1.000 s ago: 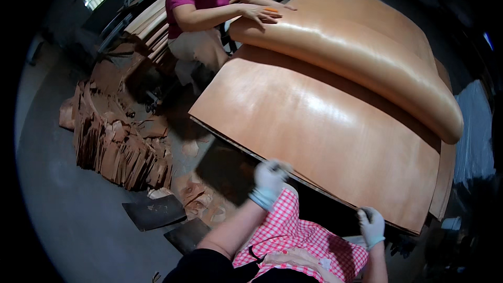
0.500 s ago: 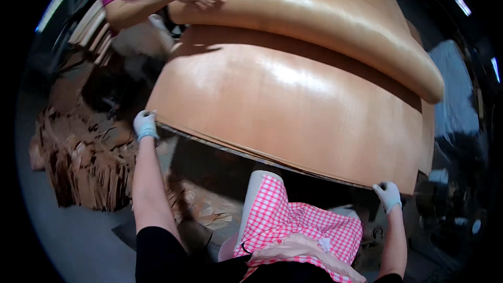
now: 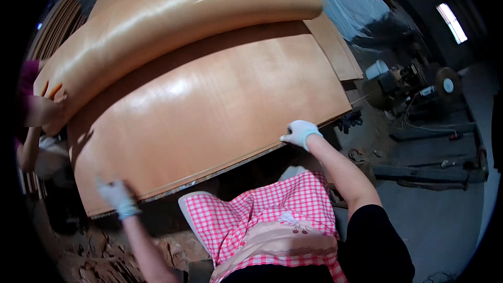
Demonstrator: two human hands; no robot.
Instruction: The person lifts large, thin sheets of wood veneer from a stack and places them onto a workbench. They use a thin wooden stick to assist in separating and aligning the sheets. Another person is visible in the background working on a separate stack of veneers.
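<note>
A broad, smooth, light-brown sheet, seemingly wood veneer (image 3: 209, 110), lies on a stack in front of me. At its near edge, right of the middle, my right hand (image 3: 303, 134) in a white glove is closed on the rim, its thumb side toward the left. My left hand (image 3: 117, 197), also gloved, is over the sheet's near left part; it is smeared by motion, but its fingers look stretched out and apart. Beyond them a large curled sheet (image 3: 188, 21) arches across the stack and shades the flat one.
A co-worker's hand (image 3: 56, 104) rests against the curled sheet's left end. Past the right side are a bluish plastic cover (image 3: 340, 0), a white bucket (image 3: 376, 69) and machinery (image 3: 411, 81). Brown scraps (image 3: 173, 249) litter the floor at lower left.
My view has swung to the right. My right hand has shifted inward along the near edge from the corner. The left hand has left its corner grip and moved over the sheet.
</note>
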